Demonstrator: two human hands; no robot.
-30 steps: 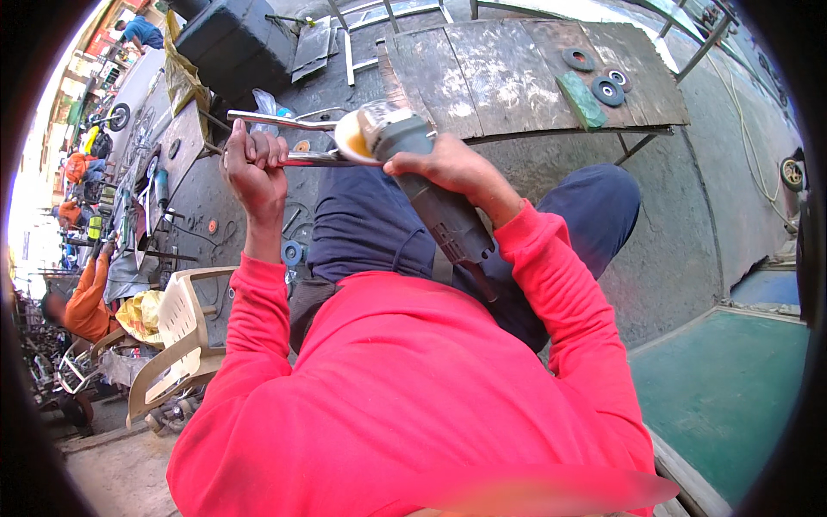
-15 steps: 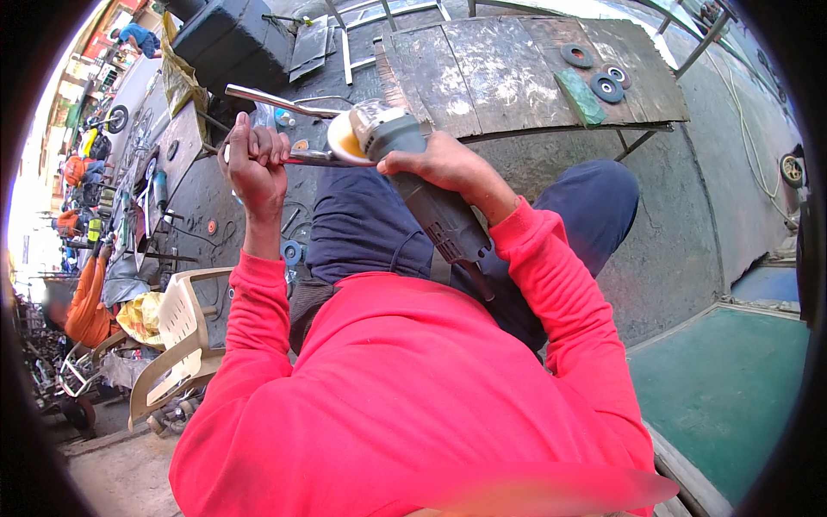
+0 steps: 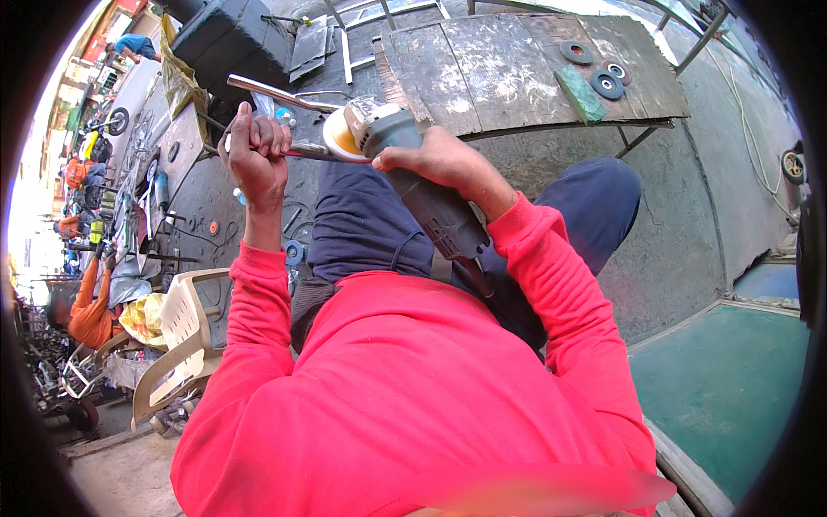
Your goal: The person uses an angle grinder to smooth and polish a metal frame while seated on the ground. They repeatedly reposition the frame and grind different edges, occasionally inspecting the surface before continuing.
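Note:
My right hand (image 3: 444, 162) is closed around the head end of a grey angle grinder (image 3: 441, 220), whose body slants down toward my lap. A yellow-and-white polishing wheel (image 3: 341, 138) on it meets a shiny bent metal tube (image 3: 280, 95) near its lower stretch. My left hand (image 3: 257, 148) grips the lower stretch of that tube, fingers wrapped round it. The tube's upper arm reaches out to the left beyond my hand. The wheel and grinder head hide part of the tube.
Ahead stands a worn wooden table (image 3: 491, 73) with grinding discs (image 3: 606, 84) and a green bar (image 3: 580, 95). To the left are a beige plastic chair (image 3: 185, 319) and a person in orange (image 3: 90, 319). A blue disc (image 3: 294, 252) lies on the floor; a dark box (image 3: 233, 43) stands beyond.
The grinder and wheel have shifted slightly left along the tube, and the tube has tilted a little. At the left, the person in orange has moved their arms and the person in blue bends lower.

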